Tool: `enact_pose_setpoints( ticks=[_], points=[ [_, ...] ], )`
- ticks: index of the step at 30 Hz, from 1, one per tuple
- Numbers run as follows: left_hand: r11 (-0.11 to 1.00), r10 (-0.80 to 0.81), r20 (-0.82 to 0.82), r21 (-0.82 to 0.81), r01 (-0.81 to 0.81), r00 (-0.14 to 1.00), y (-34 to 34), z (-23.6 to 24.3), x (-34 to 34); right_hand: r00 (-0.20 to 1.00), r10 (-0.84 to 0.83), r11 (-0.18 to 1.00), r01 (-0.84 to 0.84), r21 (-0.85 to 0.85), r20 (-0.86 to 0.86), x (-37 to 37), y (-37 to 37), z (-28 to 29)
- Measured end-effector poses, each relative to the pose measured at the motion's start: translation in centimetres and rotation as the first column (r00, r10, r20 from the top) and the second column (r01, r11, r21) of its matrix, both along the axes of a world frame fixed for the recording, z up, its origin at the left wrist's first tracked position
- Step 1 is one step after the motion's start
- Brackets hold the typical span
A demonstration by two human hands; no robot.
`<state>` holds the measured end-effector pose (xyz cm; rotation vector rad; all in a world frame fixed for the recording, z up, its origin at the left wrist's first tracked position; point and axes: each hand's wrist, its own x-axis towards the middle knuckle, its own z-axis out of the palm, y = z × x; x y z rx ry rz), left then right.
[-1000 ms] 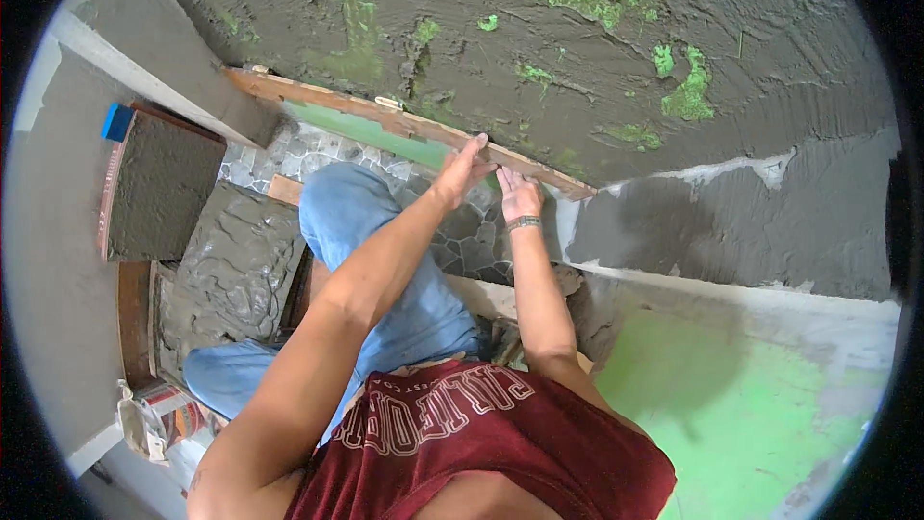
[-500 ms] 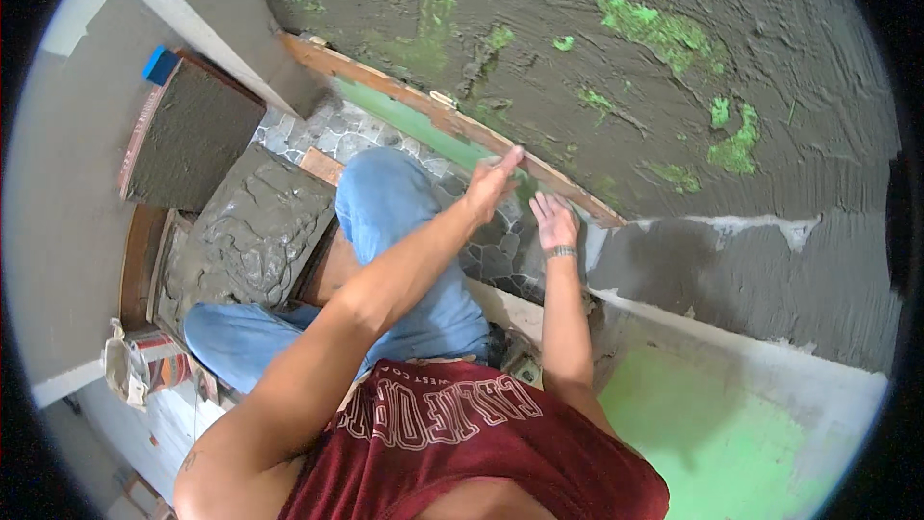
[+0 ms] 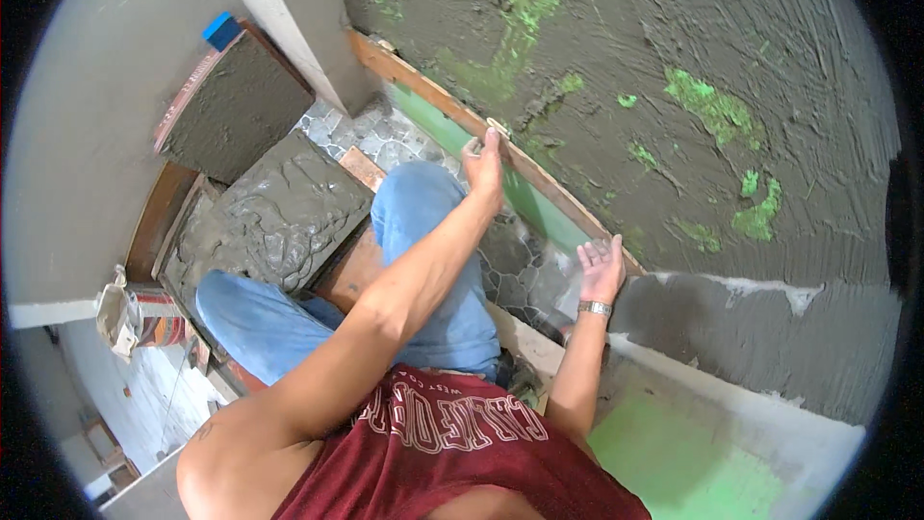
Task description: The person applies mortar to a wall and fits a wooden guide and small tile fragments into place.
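Note:
A long wooden strip (image 3: 558, 195) runs slantwise along the foot of a wall coated with wet grey mortar (image 3: 616, 48). My left hand (image 3: 484, 166) is at the middle of the strip, its thumb against the upper edge and its fingers curled. A small pale piece (image 3: 498, 125) sits on that edge by the thumb. At the strip's near right end, my right hand (image 3: 602, 274) lies with its fingers stretched out and the palm turned up, touching the wood. Below the strip shows a band of bare green wall (image 3: 539, 202).
Left of my knees, a tray (image 3: 197, 207) holds a heap of wet mortar (image 3: 284, 217). A mortar-covered board (image 3: 236, 106) with a blue corner leans behind it. A bucket (image 3: 159, 318) stands farther left. Stone-patterned floor tiles (image 3: 505, 255) lie beneath my hands.
My left hand has shifted back along the strip, away from the right hand. My right hand has come up against the strip's end with its fingers spreading. The view has turned somewhat.

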<state>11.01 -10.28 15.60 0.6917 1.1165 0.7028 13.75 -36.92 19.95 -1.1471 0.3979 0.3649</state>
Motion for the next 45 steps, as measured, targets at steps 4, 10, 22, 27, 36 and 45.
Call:
enact_pose_setpoints(
  ticks=[4,10,22,27,36,45],
  points=[
    [0.997,0.015,-0.086,0.079,-0.008,0.996,1.5,-1.9,0.2,1.000,-0.002,0.998,0.001,-0.062,-0.016,0.2,0.3,-0.5],
    [0.999,-0.013,-0.019,0.047,0.014,1.000,1.7,-2.1,0.3,1.000,-0.011,1.000,0.012,-0.027,0.011,0.3,-0.2,-1.6],
    [0.998,-0.022,-0.122,0.051,0.029,0.992,2.1,2.3,-1.3,1.000,0.006,1.000,-0.006,0.000,-0.018,1.0,0.4,-2.2],
    [0.995,-0.038,0.272,0.096,0.013,0.962,5.5,6.3,-3.1,0.999,-0.035,0.999,0.034,-0.039,-0.016,1.4,-3.0,-2.1],
    [0.871,0.348,0.179,-0.424,-0.247,0.920,31.2,-4.8,-7.5,0.991,0.072,0.995,-0.080,-0.060,-0.113,0.2,-1.3,-3.4],
    [0.956,0.149,0.481,-0.293,-0.002,0.864,35.1,-8.4,-4.9,0.997,-0.005,0.987,-0.008,-0.159,-0.080,1.0,-0.1,-2.2]
  ],
)
